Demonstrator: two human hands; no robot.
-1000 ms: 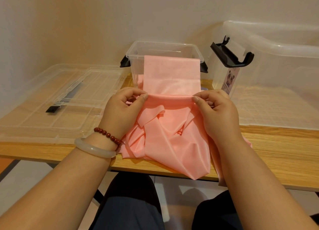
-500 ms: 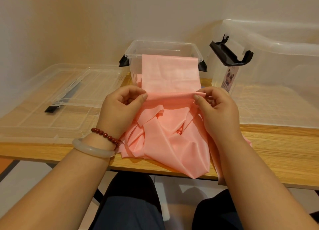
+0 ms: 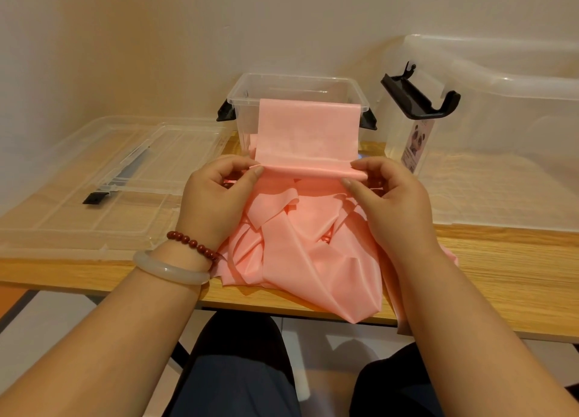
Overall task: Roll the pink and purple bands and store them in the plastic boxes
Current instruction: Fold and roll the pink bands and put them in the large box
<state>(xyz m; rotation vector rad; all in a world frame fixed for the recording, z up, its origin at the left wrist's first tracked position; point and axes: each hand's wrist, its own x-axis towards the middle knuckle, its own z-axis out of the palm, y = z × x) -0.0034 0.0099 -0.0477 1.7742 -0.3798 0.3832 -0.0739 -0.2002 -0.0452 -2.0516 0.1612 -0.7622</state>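
Left hand (image 3: 216, 194) and right hand (image 3: 388, 197), apart, each pinch one end of a thin roll in the single pink band (image 3: 307, 134), draped from small box (image 3: 294, 83) rim to a heap on table (image 3: 501, 260); judged early, with nothing stored, no purple band visible, and two boxes counting large box (image 3: 501, 81).

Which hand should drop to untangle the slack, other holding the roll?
Right, likely: slack band bunches and hangs off the table below the right hand; left hand pinches the roll.

Thicker roll on pink band (image 3: 308, 134)
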